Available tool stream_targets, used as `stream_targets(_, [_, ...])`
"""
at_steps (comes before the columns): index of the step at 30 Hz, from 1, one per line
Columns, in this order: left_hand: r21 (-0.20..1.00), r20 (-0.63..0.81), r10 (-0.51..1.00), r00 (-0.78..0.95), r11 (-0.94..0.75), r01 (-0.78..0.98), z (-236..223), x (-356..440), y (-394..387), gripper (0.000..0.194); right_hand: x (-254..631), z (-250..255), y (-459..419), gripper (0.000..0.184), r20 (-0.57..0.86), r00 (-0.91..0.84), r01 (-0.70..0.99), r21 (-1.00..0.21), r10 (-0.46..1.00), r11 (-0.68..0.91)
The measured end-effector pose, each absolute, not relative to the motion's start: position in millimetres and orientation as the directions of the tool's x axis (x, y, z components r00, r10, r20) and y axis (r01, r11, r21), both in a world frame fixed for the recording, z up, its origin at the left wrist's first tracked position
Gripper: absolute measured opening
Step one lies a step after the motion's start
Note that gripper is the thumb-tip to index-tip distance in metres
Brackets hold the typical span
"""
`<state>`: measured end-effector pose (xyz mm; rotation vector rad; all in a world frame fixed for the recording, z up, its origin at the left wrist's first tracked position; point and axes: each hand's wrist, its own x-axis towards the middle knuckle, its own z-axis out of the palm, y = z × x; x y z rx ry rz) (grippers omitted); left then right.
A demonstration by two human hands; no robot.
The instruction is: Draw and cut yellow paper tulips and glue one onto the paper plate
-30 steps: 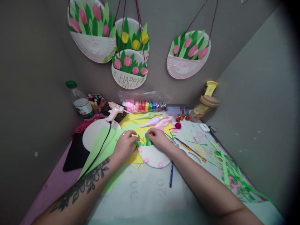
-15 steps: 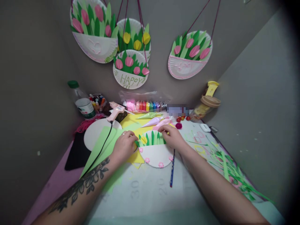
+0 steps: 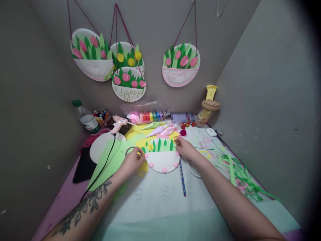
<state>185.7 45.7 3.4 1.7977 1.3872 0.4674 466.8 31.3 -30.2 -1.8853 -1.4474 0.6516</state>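
Note:
A paper plate basket (image 3: 163, 160) lies between my hands, its white pocket edged with small pink flowers. Green paper leaves (image 3: 159, 145) rise from the pocket, and a yellow paper tulip (image 3: 150, 147) sits among them on the left. My left hand (image 3: 134, 159) is closed with its fingertips at the basket's left edge. At the upper right edge, my right hand (image 3: 185, 148) pinches the rim beside the leaves; its other fingers are partly hidden. A blue pencil (image 3: 183, 179) lies just below the basket's right side.
A pink glue gun (image 3: 118, 125) and its black cord rest on the left, by green paper (image 3: 106, 164) and a white plate (image 3: 96, 147). Piping bags (image 3: 155, 131) lie behind the basket. Green paper scraps (image 3: 233, 170) cover the right side. Finished baskets (image 3: 182, 77) hang on the wall.
My right hand has moved from the leaves in the middle to the basket's right edge, uncovering the leaves. My left hand stays near the left edge. The camera view has shifted, showing more wall.

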Motion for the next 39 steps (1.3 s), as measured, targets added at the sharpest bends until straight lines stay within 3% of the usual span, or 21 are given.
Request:
stream_targets(4, [0.923, -0.304, 0.934, 0.189, 0.240, 0.300, 2.7, 190.9, 41.5, 0.041, 471.3, -37.6, 32.4, 0.034, 0.045, 0.297, 0.560, -0.817, 0.954, -0.136])
stream_targets(7, [0.937, -0.340, 0.932, 0.125, 0.324, 0.135, 5.9, 197.1, 38.0, 0.052, 471.2, -37.0, 32.2, 0.033, 0.064, 0.325, 0.483, -0.869, 0.943, -0.107])
stream_targets(13, [0.975, -0.221, 0.970, 0.103, 0.220, 0.023, 24.4, 207.2, 39.2, 0.050, 467.0, 9.0, 19.5, 0.028, 0.183, 0.332, 0.335, -0.940, 0.925, 0.065])
stream_targets(17, [0.993, -0.031, 0.998, 0.057, 0.037, -0.110, 55.0, 218.2, 50.6, 0.048, 468.4, 48.9, 6.0, 0.044, 0.437, 0.333, 0.124, -0.899, 0.836, 0.420])
stream_targets(21, [0.977, 0.096, 0.995, 0.035, -0.088, -0.194, 73.1, 235.8, 56.0, 0.045, 468.4, 58.1, 3.3, 0.060, 0.394, 0.380, -0.091, -0.885, 0.837, 0.457])
stream_targets(24, [0.981, 0.078, 0.994, 0.079, -0.063, -0.181, 64.1, 246.0, 56.7, 0.045, 466.2, 51.7, 6.1, 0.060, 0.286, 0.346, -0.183, -0.913, 0.894, 0.363])
stream_targets(29, [0.997, 0.033, 0.989, 0.145, -0.022, -0.073, 44.1, 245.4, 61.7, 0.046, 461.8, 43.2, 8.3, 0.061, 0.166, 0.429, -0.144, -0.958, 0.888, 0.248])
stream_targets(34, [0.938, 0.306, 0.951, 0.036, -0.307, 0.160, 58.1, 233.1, 62.5, 0.029, 454.5, 39.0, 8.0, 0.060, 0.134, 0.450, -0.107, -0.973, 0.883, 0.203])
stream_targets(39, [0.778, 0.487, 0.853, 0.190, -0.522, 0.349, 68.7, 229.7, 58.2, 0.016, 443.5, 36.3, 4.0, 0.057, 0.200, 0.380, -0.003, -0.976, 0.903, 0.218])
